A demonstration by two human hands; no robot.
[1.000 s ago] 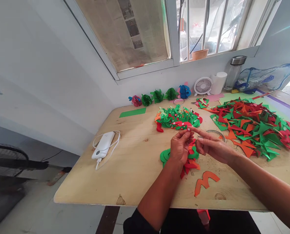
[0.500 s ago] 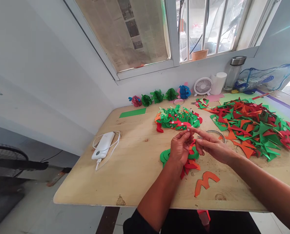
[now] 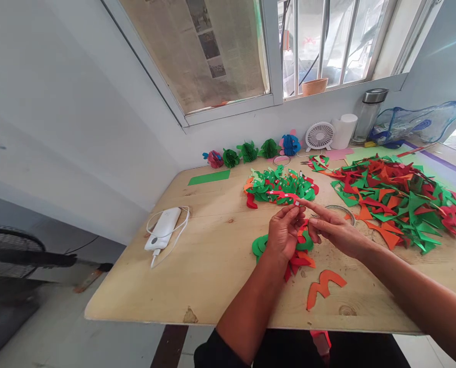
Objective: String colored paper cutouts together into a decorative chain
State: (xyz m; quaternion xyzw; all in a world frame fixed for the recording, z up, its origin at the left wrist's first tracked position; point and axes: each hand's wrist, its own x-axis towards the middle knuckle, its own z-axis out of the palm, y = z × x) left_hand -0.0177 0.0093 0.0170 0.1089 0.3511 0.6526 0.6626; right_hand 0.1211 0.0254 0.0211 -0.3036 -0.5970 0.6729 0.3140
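Observation:
My left hand (image 3: 284, 230) pinches a small red paper piece with a white square (image 3: 297, 203) at its tip, above the middle of the table. From the right, my right hand (image 3: 333, 230) reaches in, its index fingertip touching that white square and its other fingers curled. Under my hands lies a pile of green and red paper shapes (image 3: 260, 246), partly hidden. Just behind them is a heap of green and red pieces with white squares (image 3: 277, 185). An orange curved paper piece (image 3: 323, 286) rests near the front edge.
A large heap of paper scraps (image 3: 400, 199) covers the right side. A metal ring (image 3: 345, 209) lies beside my right hand. A white power bank (image 3: 164, 229) with a cable is at left. Along the wall stand paper figures (image 3: 248, 152), a small fan (image 3: 319, 136) and a glass bottle (image 3: 369, 115).

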